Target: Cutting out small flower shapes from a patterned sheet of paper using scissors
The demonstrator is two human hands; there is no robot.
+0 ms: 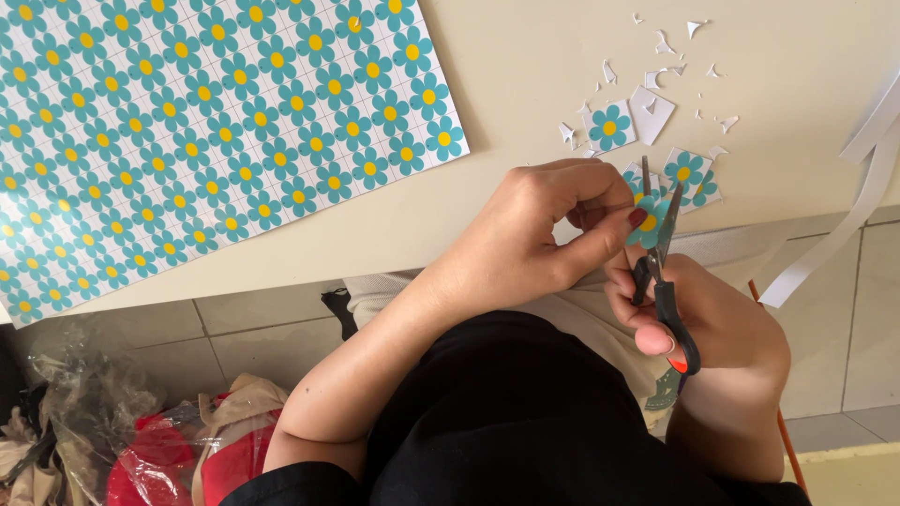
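A large sheet of paper printed with rows of teal, yellow-centred flowers is laid flat on the cream table. Well to the right of the sheet, small white paper scraps are scattered on the table. Long white paper strips are hung over the table's edge, farther right. Below the sheet, crumpled clear plastic bags with red contents are seen on the tiled floor.

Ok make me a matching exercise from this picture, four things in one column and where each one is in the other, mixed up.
Things:
1. scissors
2. flower being cut
3. flower sheet
4. white paper scraps

Places:
A. flat on the table, far left
B. scattered on the table, upper right
C. in the right hand
D. pinched in the left hand

Pairs: 1-C, 2-D, 3-A, 4-B
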